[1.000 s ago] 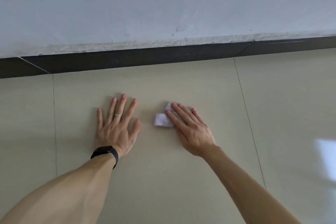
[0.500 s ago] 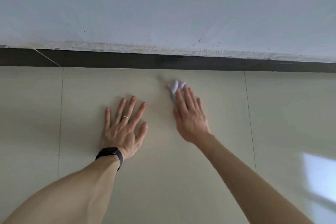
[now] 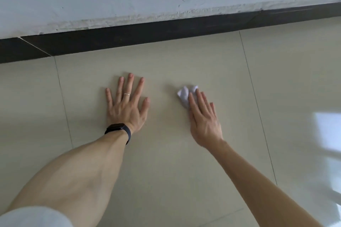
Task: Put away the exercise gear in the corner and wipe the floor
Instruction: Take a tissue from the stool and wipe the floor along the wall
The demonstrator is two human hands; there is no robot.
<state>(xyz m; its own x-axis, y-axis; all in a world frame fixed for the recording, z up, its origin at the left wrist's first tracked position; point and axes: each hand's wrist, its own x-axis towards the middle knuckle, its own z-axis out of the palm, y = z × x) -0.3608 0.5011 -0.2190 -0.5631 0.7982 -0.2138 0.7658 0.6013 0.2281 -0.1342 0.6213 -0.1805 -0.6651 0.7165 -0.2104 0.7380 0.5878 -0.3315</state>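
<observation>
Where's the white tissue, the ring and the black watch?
white tissue [image 3: 184, 94], head view, crumpled middle ahead of the fingers.
ring [image 3: 126, 94], head view, band across the finger.
black watch [image 3: 118, 128], head view, strap on the wrist.

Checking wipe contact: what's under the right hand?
A crumpled white tissue sticks out from under the fingertips of the right hand, on the beige floor tile. How far it extends beneath the palm is hidden.

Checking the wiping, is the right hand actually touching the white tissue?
Touching. The head view shows the right hand lying flat with its fingertips pressed over the white tissue on the floor.
</observation>
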